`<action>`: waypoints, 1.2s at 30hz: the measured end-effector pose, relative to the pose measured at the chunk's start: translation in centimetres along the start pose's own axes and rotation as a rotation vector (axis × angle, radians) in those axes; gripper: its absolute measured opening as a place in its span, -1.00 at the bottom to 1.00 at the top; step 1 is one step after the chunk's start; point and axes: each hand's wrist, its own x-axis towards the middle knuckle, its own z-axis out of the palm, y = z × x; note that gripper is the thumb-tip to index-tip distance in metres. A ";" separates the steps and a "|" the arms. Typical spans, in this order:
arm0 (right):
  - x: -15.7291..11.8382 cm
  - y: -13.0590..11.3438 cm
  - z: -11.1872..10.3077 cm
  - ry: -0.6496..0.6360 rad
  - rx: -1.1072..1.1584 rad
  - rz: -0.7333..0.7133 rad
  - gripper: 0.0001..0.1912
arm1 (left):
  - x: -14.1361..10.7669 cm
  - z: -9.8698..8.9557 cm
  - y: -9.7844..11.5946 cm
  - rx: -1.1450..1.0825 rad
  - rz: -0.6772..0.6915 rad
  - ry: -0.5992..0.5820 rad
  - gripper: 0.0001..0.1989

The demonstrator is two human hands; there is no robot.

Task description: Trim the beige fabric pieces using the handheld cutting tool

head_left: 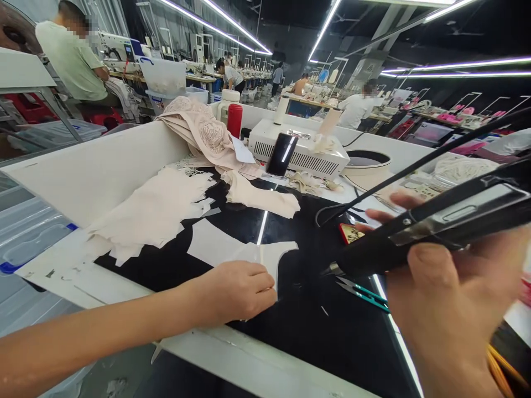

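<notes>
My left hand [244, 290] is closed at the near edge of a flat white fabric piece [232, 246] with curved cut-outs, its fingertips pinched together at the border. My right hand [452, 309] grips a black corded hand tool [415, 226] with a pointed metal tip, blurred a little by motion. The tip hangs to the right of the fabric piece, apart from it. Just below the tip lie teal thread snips [365, 294], and a small red-edged box [350, 233] sits behind the tool. Both hands are above a glossy black work surface [298, 326].
A pile of pale cut fabric [153, 207] lies at left, a folded beige piece [261, 194] behind. Lace fabric [207, 130] drapes over the back corner. A phone [282, 155] leans on a white vented box [298, 146]. The tool's black cable [398, 179] crosses at right. Co-workers sit farther off.
</notes>
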 end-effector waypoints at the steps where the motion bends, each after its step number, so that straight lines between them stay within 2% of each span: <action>1: 0.2 0.1 0.9 0.026 0.032 0.011 -0.50 | 0.2 0.2 0.0 0.045 0.015 -0.005 -0.80; 3: 0.4 0.5 2.1 0.076 0.062 0.007 -0.55 | 0.6 0.5 0.0 0.087 0.031 -0.008 -0.79; 5: 0.3 0.7 2.6 0.081 0.069 0.004 -0.51 | 0.8 0.7 0.0 0.090 0.051 -0.023 -0.79; 7: -0.3 0.7 2.7 0.017 0.074 0.013 -0.45 | 1.0 1.1 -0.1 0.082 0.058 -0.036 -0.79; 10: -1.5 0.4 2.5 -0.145 0.125 0.039 -0.39 | 1.1 1.7 -0.3 0.010 0.028 -0.039 -0.76; 12: -2.3 0.2 2.5 -0.205 0.178 0.059 -0.39 | 1.1 2.1 -0.4 -0.118 -0.055 -0.015 -0.80; 15: -3.2 0.0 3.0 -0.198 0.273 0.069 -0.43 | 1.1 2.2 -0.6 -0.392 -0.264 0.010 -0.89; 17: -3.6 0.0 3.6 -0.175 0.340 0.077 -0.43 | 1.1 2.0 -0.6 -0.526 -0.364 0.017 -0.85; 19: -3.8 0.1 4.0 -0.167 0.382 0.093 -0.42 | 1.1 1.9 -0.7 -0.592 -0.407 0.035 -0.82; 31: -4.3 0.5 4.7 -0.186 0.441 0.138 -0.46 | 1.2 2.2 -0.6 -0.668 -0.418 0.061 -0.83; 36: -4.4 0.4 4.7 -0.189 0.437 0.129 -0.46 | 1.3 1.9 -0.6 -0.668 -0.420 0.034 -0.85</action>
